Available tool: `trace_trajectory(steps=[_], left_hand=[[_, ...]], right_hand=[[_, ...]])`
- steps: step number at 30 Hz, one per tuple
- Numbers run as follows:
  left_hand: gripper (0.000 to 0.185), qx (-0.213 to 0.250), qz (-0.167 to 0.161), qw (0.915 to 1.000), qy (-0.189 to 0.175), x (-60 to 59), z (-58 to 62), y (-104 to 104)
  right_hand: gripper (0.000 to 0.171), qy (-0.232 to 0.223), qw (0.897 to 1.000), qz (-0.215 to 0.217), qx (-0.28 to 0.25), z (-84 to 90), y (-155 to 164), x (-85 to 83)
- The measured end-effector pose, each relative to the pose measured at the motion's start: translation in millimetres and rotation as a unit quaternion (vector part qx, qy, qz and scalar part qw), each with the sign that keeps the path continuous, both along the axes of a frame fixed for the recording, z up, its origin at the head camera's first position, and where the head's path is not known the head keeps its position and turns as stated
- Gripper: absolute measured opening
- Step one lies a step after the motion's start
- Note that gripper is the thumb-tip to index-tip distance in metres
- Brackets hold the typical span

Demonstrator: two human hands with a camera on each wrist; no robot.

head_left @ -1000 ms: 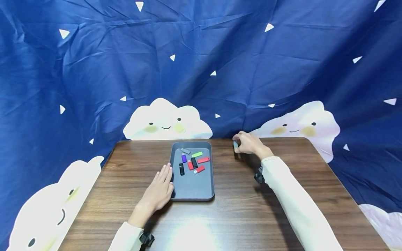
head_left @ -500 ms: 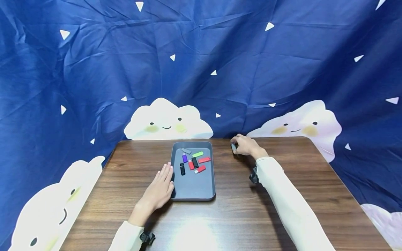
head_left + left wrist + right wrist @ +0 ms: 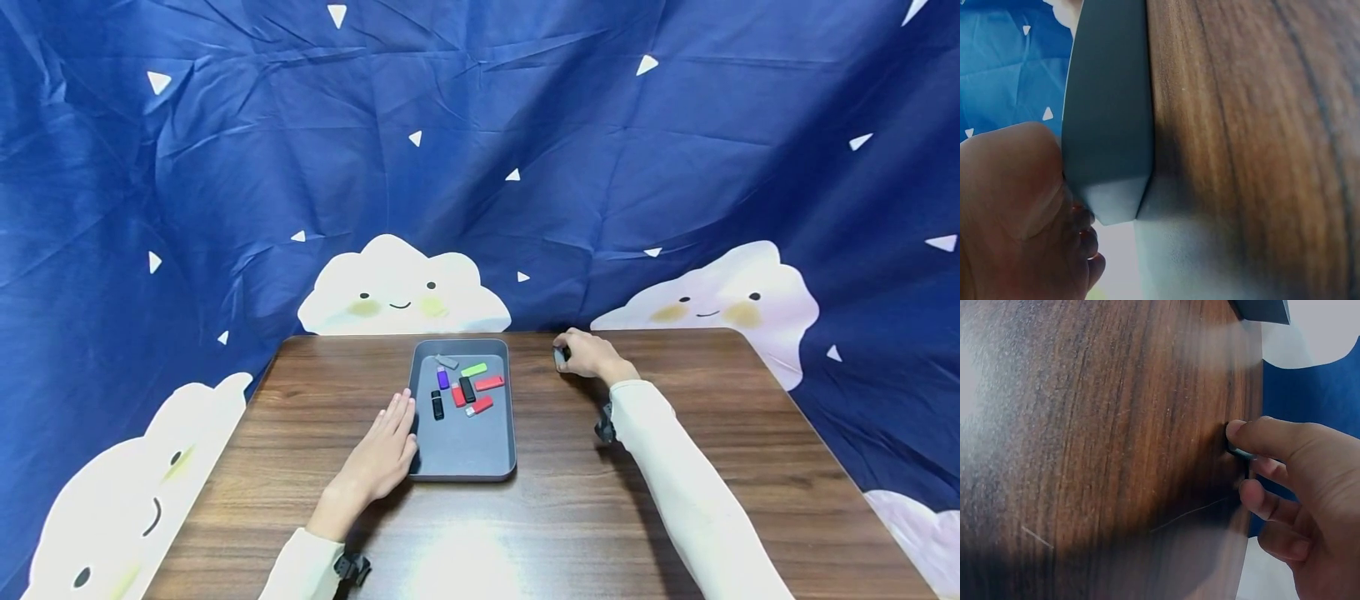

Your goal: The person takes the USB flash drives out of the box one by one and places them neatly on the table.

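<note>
A dark grey tray [image 3: 465, 462] lies on the wooden table and holds several small USB sticks [image 3: 467, 387] in black, red, green, purple and grey. My left hand [image 3: 382, 454] lies flat on the table with straight fingers against the tray's left wall [image 3: 1107, 125]. My right hand [image 3: 587, 354] is at the far edge of the table, right of the tray, its fingers curled round a small dark stick [image 3: 1238, 451] pressed low to the tabletop. Most of that stick is hidden by the fingers [image 3: 1272, 439].
The brown wooden table [image 3: 570, 517] has a rounded far edge just behind the right hand. A blue cloth backdrop [image 3: 480, 167] with white clouds hangs close behind and around the table.
My right hand has moved slightly left and lowered to the tabletop with the small stick. The left hand and the tray have stayed in place.
</note>
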State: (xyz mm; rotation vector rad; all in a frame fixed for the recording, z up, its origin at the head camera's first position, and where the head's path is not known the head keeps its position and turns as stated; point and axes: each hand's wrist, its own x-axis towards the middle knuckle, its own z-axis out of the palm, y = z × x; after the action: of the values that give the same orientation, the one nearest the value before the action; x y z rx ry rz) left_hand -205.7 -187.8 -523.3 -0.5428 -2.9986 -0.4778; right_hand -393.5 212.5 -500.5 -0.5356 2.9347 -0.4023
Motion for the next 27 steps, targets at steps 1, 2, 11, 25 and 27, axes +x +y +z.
trace_trajectory(steps=[1, 2, 11, 25, 27], left_hand=[[0.06, -0.002, 0.001, 1.0, -0.004, 0.0, 0.6, 0.0], [0.06, -0.004, 0.002, 1.0, -0.005, -0.2, 0.4, -0.1], [0.06, -0.005, 0.001, 1.0, -0.005, -2.0, -1.4, -0.5], [0.061, -0.008, 0.003, 0.9999, -0.007, -2.7, -1.6, -1.2], [0.061, -0.007, 0.003, 0.9999, -0.007, -2.3, -1.3, -1.1]], right_hand=[[0.052, 0.001, 1.0, 0.0, -0.001, -0.5, -0.1, 0.0], [0.053, 0.001, 1.0, 0.0, -0.003, -0.9, -0.6, 0.2], [0.055, -0.003, 1.0, 0.002, -0.003, -0.8, -4.2, 1.5], [0.054, -0.006, 1.0, 0.002, -0.003, -1.3, -4.8, -1.1], [0.054, -0.004, 1.0, 0.004, -0.004, -0.9, -5.4, -1.0]])
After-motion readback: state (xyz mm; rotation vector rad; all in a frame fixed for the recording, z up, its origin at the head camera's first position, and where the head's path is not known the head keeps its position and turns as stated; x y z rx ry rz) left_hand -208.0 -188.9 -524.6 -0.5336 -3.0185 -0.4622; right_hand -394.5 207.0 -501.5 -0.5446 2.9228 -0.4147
